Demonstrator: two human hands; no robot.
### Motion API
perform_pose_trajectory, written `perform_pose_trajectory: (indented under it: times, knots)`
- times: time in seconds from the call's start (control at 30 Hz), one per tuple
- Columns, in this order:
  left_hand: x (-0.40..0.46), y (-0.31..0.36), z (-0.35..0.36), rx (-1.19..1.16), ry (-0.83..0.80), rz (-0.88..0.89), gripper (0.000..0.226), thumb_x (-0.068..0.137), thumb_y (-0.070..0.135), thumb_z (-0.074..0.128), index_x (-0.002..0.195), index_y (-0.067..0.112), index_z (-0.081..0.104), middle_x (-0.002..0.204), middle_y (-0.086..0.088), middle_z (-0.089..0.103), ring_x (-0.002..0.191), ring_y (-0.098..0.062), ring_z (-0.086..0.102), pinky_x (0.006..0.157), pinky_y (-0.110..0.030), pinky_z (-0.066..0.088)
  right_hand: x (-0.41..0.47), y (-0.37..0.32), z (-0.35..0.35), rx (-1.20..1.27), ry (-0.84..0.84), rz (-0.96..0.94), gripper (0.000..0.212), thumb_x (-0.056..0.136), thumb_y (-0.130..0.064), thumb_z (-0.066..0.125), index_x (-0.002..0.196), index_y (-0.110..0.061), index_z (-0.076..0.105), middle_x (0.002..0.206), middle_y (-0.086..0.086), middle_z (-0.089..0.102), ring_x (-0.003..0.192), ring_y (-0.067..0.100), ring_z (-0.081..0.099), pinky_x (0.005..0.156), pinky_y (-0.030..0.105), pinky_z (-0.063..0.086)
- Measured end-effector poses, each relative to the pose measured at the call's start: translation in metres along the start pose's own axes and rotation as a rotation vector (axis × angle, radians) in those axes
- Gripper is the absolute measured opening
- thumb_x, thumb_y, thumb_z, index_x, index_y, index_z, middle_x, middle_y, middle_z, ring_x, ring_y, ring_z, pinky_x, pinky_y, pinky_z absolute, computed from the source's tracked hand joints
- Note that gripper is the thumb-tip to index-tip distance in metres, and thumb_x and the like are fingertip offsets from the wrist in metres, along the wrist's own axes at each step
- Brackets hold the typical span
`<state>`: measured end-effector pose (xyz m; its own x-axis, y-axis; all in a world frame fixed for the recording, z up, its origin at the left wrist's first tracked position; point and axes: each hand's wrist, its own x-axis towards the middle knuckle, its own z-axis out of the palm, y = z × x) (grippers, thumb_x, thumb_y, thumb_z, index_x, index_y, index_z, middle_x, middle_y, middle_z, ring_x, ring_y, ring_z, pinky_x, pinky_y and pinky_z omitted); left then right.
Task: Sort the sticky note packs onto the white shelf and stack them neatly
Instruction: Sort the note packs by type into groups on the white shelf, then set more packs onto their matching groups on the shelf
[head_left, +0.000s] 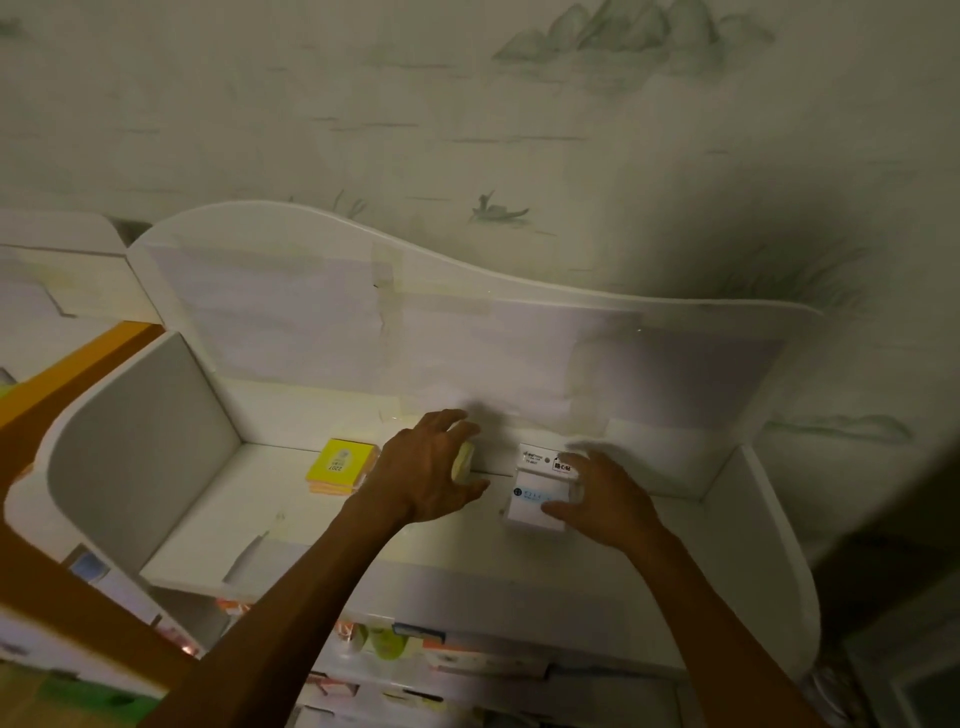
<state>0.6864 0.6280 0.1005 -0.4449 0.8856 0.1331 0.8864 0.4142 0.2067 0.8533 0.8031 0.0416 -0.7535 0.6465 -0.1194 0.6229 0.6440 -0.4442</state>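
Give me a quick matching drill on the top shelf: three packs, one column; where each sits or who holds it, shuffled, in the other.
Things:
1. yellow pack
2. pale yellow pack
3. white pack

States:
A. under the right hand, right of centre on the white shelf
B. lying free on the shelf, left of both hands
C. gripped in the left hand

Pairs: 1-B, 2-C, 3-A

Pale landscape wallpaper (571, 104) behind, an orange board (67, 374) at left
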Motion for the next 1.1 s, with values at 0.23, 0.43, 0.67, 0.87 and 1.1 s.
perform_pose_trajectory:
  times: [0.23,0.43,0.67,0.87,1.1]
  knots:
    - [-0.008,-0.027,-0.034,0.102,0.027,-0.05,0.073,0.079,0.06,0.058,0.142,0.029,0.037,0.153,0.005,0.03,0.139,-0.015,0.031,0.102,-0.042,0.04,-0.004,-0.062,-0.068,-0.027,0.119,-0.247,0.068,0.08,-0.052,0.068,0.14,-0.035,0.042,0.151,-0.007,0.036,0.139,0.015,0.031,0.11,0.037,0.035]
    - [-0.037,-0.075,-0.08,0.204,0.091,-0.141,0.08,0.078,0.063,0.059,0.144,0.028,0.033,0.152,0.004,0.032,0.139,-0.016,0.03,0.101,-0.041,0.04,0.001,-0.125,-0.077,0.006,0.133,-0.375,0.064,0.081,-0.052,0.066,0.139,-0.038,0.042,0.152,-0.006,0.034,0.141,0.015,0.028,0.112,0.041,0.034]
    - [-0.098,-0.143,-0.131,0.278,0.175,-0.241,0.085,0.076,0.068,0.057,0.146,0.03,0.028,0.154,0.002,0.03,0.141,-0.02,0.029,0.105,-0.044,0.037,-0.004,-0.225,-0.05,-0.052,0.132,-0.512,0.061,0.08,-0.052,0.066,0.136,-0.039,0.045,0.151,-0.005,0.036,0.14,0.016,0.03,0.111,0.042,0.034]
    - [-0.183,-0.226,-0.168,0.331,0.267,-0.274,0.086,0.075,0.072,0.053,0.146,0.029,0.03,0.155,-0.002,0.029,0.14,-0.025,0.031,0.105,-0.041,0.036,-0.023,-0.342,-0.004,-0.041,0.133,-0.605,0.061,0.081,-0.058,0.062,0.137,-0.041,0.044,0.151,-0.006,0.036,0.14,0.016,0.031,0.11,0.041,0.035]
    - [-0.291,-0.341,-0.19,0.266,0.275,-0.393,0.089,0.075,0.075,0.051,0.148,0.033,0.024,0.159,0.003,0.015,0.146,-0.019,0.016,0.11,-0.043,0.032,-0.052,-0.472,0.064,-0.022,0.088,-0.665,0.062,0.085,-0.059,0.056,0.141,-0.038,0.038,0.155,-0.003,0.03,0.143,0.019,0.025,0.114,0.051,0.029]
